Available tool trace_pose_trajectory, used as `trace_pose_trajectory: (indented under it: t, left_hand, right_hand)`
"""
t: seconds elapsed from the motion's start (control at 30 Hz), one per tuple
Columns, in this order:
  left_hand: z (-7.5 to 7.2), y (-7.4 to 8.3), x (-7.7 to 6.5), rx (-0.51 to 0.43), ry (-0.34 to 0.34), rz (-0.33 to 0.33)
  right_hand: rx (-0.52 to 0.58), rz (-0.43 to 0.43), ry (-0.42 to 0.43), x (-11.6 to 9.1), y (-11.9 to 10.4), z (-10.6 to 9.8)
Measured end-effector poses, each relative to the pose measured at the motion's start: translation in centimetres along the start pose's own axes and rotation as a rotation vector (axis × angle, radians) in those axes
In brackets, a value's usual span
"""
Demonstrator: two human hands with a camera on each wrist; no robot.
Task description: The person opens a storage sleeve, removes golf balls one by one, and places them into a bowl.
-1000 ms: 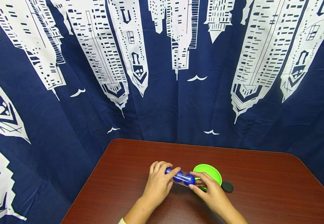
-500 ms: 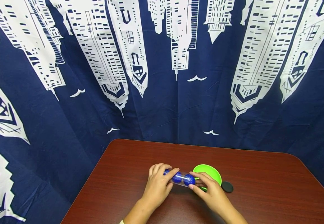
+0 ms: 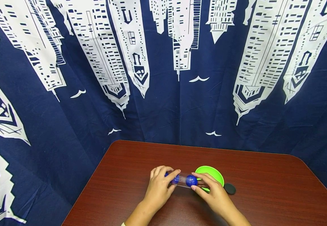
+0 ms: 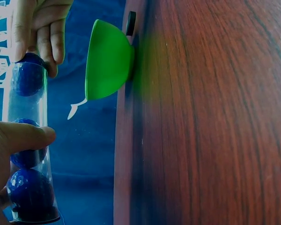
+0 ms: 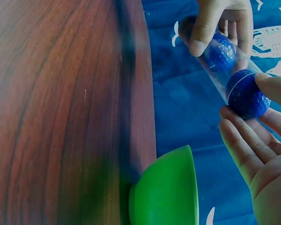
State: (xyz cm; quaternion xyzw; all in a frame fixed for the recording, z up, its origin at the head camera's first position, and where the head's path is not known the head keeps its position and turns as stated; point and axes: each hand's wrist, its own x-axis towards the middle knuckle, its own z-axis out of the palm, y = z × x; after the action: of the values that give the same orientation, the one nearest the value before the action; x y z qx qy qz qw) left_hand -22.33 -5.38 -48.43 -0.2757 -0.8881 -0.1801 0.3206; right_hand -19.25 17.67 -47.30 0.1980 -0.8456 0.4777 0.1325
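**The front ball (image 5: 248, 101) is partway out of the tube (image 3: 182, 180)**

The clear tube is up in the air above the table (image 3: 279, 188), lying on its side, roughly level, between two hands. The blue front ball sits at its uncapped mouth, partly past the rim. Behind it comes a bare stretch of clear plastic, then the middle ball (image 4: 28, 158) and the far ball (image 4: 30, 187), which look to be touching, the latter down by the dark closed end.

The left hand (image 3: 159, 190) has its fingers and thumb wrapped round the tube toward that closed end. The right hand (image 3: 214, 193) is at the mouth, its thumb and fingertips pinching the front ball from either side.

As far as I can judge, it is early going: the mouth is uncovered and one ball is half freed, but I see none fully out; the other two remain inside.

Just beyond the right hand, which hides part of it from above, a green bowl (image 4: 110, 63) stands upright on the table. Beside the bowl lies a black disc (image 3: 229, 188), which may be the tube's cap. Past the table's edge hangs a navy cloth (image 3: 180, 110) with white buildings printed upside down.
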Motion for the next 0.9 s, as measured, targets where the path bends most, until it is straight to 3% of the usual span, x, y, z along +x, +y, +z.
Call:
trace_pose_trajectory:
  t: [0.6,0.9]
  left_hand:
    - [0.0,0.2,0.0,-0.148,-0.067,-0.157]
    - [0.1,-0.2,-0.2,-0.259,-0.100,-0.209]
  right_hand:
    - [-0.033,-0.134,0.066,0.4,-0.1,-1.1]
    - [-0.103,-0.111,0.085,0.7,0.3,-2.3]
